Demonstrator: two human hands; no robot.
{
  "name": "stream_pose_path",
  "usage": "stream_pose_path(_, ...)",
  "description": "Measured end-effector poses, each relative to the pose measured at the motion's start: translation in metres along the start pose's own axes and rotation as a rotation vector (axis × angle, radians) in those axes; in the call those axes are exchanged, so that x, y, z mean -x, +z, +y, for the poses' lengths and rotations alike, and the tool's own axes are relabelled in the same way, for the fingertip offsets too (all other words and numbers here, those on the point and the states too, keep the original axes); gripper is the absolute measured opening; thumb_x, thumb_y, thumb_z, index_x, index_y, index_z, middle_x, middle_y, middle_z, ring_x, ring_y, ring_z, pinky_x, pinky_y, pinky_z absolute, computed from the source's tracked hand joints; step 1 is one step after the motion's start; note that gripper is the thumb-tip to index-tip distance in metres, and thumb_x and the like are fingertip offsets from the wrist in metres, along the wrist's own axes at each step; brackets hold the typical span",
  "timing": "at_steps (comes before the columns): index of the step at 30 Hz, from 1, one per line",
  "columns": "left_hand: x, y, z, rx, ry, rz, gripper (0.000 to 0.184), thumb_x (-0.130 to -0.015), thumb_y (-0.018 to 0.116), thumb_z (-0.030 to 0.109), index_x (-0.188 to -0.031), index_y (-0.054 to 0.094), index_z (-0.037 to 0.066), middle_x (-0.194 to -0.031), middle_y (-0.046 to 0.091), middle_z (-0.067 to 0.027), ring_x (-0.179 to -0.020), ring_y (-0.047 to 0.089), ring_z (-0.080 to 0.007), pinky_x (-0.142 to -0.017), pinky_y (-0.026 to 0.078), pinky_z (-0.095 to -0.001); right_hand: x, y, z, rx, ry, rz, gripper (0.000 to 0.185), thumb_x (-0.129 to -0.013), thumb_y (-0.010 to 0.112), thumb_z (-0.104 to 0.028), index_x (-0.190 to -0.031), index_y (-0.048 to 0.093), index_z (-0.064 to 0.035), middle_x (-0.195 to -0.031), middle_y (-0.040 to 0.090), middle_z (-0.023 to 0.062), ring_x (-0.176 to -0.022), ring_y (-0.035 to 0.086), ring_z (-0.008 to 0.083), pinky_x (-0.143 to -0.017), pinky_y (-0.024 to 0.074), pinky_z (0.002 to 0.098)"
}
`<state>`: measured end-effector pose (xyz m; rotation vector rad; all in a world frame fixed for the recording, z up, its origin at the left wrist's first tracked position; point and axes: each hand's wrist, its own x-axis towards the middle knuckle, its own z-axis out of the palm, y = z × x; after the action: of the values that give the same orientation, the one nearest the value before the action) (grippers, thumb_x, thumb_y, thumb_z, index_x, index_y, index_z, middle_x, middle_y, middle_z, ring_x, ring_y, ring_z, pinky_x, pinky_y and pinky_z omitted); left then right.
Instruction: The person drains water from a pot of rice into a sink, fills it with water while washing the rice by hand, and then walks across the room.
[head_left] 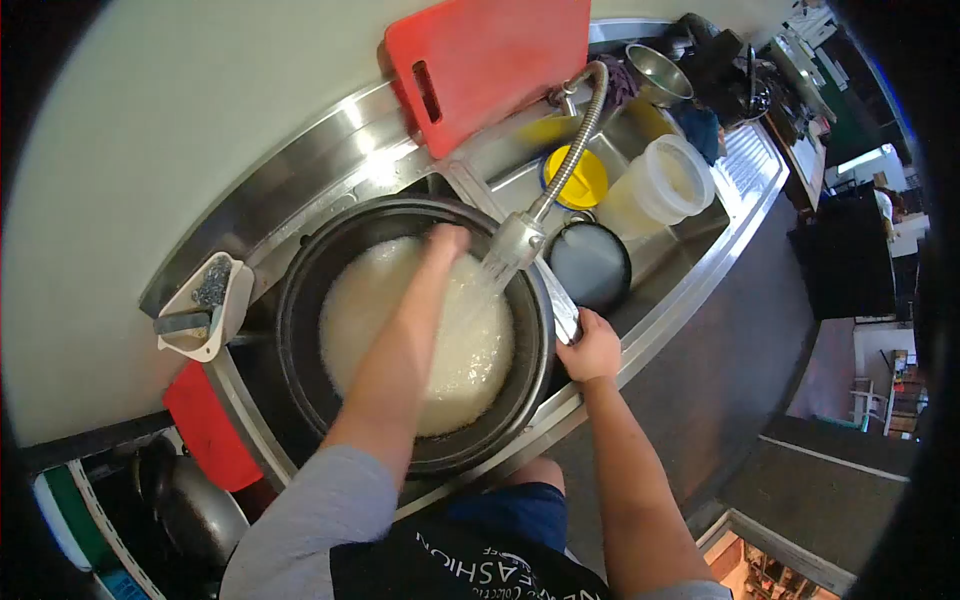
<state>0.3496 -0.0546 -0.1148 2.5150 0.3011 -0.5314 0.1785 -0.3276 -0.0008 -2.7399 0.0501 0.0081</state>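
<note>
Right grip (592,348) now, just beside the pot, fingers curled at the steel divider (560,310), perhaps for bracing; can't tell whether it's clamped. And here's the pot (292,330), wide, round, dark-walled, sitting in the sink, so splashes should drain. Left grip (450,240) dips inside at the far side; cloudy, frothy water (470,350) hides the fingers, so open or closed, can't say. Ribbed steel hose (595,100) arching over, its nozzle (516,240) aimed inside the pot's rim. Right of the pot, a black pan (622,290), then a translucent tub (660,185); behind it, a smooth red board (490,60) leaning against the wall.
</note>
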Motion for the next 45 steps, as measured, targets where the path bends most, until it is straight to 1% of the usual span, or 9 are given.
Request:
stream_pose_path(8,0.155,0.122,0.045,0.26,0.325,0.074,0.054,-0.091,0.041,0.021,-0.139,0.03,-0.001,-0.132,0.044,-0.0278,-0.126,0.039,-0.0419,-0.103,0.034,-0.0477,0.001,-0.001,0.0,0.034,0.039,-0.059,0.044,-0.065,0.071,-0.037,-0.093,0.058,-0.0065,-0.094,0.062,0.0157,-0.094,0.059,0.0345,-0.081,0.0481,0.0436)
stream_pose_path(10,0.185,0.117,0.028,0.104,0.518,-0.077,0.041,-0.093,0.04,0.022,-0.126,0.045,-0.001,-0.127,0.05,-0.0241,-0.113,0.049,-0.0404,-0.098,0.038,-0.0455,0.005,0.002,0.006,0.027,0.046,-0.004,0.047,-0.064,0.07,-0.037,-0.097,0.058,-0.0072,-0.1,0.062,0.0164,-0.096,0.059,0.0344,-0.084,0.048,0.0441)
stream_pose_path(11,0.215,0.079,0.047,0.332,0.277,-0.174,0.039,-0.093,0.039,0.019,-0.125,0.047,-0.002,-0.127,0.049,-0.0236,-0.114,0.048,-0.0388,-0.1,0.036,-0.0458,0.004,-0.012,-0.003,-0.031,0.076,-0.062,0.046,-0.062,0.07,-0.033,-0.098,0.059,-0.0058,-0.1,0.061,0.0184,-0.096,0.057,0.0367,-0.083,0.0469,0.045)
stream_pose_path(15,0.206,0.138,-0.058,-0.501,0.867,-0.025,0.044,-0.086,0.05,0.014,-0.129,0.047,0.005,-0.139,0.04,-0.0208,-0.128,0.037,-0.0372,-0.108,0.024,-0.0469,0.007,-0.008,0.006,-0.014,0.032,-0.051,0.043,-0.067,0.068,-0.036,-0.097,0.058,-0.0077,-0.097,0.062,0.0151,-0.095,0.059,0.034,-0.081,0.0484,0.0439)
stream_pose_path(17,0.2,0.064,-0.044,-0.382,1.142,-0.332,0.037,-0.084,0.054,0.013,-0.12,0.057,0.005,-0.129,0.051,-0.0199,-0.123,0.045,-0.0332,-0.105,0.032,-0.0451,0.007,-0.018,-0.002,-0.021,0.049,-0.078,0.045,-0.069,0.069,-0.036,-0.1,0.058,-0.0054,-0.102,0.063,0.0152,-0.1,0.058,0.0326,-0.085,0.048,0.0414)
stream_pose_path(21,0.155,0.049,-0.072,0.288,0.484,0.203,0.011,-0.081,0.054,0.008,-0.077,0.062,0.001,-0.071,0.062,-0.0138,-0.067,0.059,-0.0267,-0.066,0.046,-0.0399,0.009,-0.013,0.003,-0.028,0.037,-0.054,0.047,-0.069,0.067,-0.038,-0.104,0.059,-0.0082,-0.099,0.063,0.013,-0.096,0.059,0.0317,-0.083,0.0484,0.0423)
stream_pose_path(27,0.034,0.007,-0.101,1.261,-0.428,0.47,0.02,-0.081,0.049,0.021,-0.066,0.051,0.008,-0.06,0.05,-0.006,-0.054,0.048,-0.0181,-0.049,0.036,-0.0358,0.008,-0.014,0.001,-0.033,0.037,-0.078,0.049,-0.069,0.067,-0.039,-0.106,0.059,-0.0073,-0.102,0.063,0.013,-0.097,0.059,0.0316,-0.083,0.0484,0.0421)
stream_pose_path(37,0.003,0.023,-0.085,1.616,-0.5,0.27,0.018,-0.082,0.056,0.02,-0.068,0.055,0.009,-0.061,0.054,-0.0075,-0.052,0.057,-0.0175,-0.047,0.048,-0.0327,0.009,-0.011,0.007,-0.042,-0.01,-0.073,0.054,-0.068,0.068,-0.036,-0.111,0.057,-0.0043,-0.103,0.062,0.015,-0.1,0.058,0.0323,-0.086,0.0477,0.0412)
stream_pose_path(45,0.056,0.071,-0.098,0.378,0.052,0.514,0.017,-0.079,0.062,0.018,-0.078,0.064,0.001,-0.082,0.065,-0.0174,-0.072,0.063,-0.0281,-0.064,0.051,-0.039,0.009,-0.014,0.005,-0.042,-0.001,-0.084,0.052,-0.068,0.068,-0.036,-0.109,0.057,-0.0051,-0.103,0.062,0.0148,-0.099,0.058,0.0322,-0.085,0.0478,0.0415)
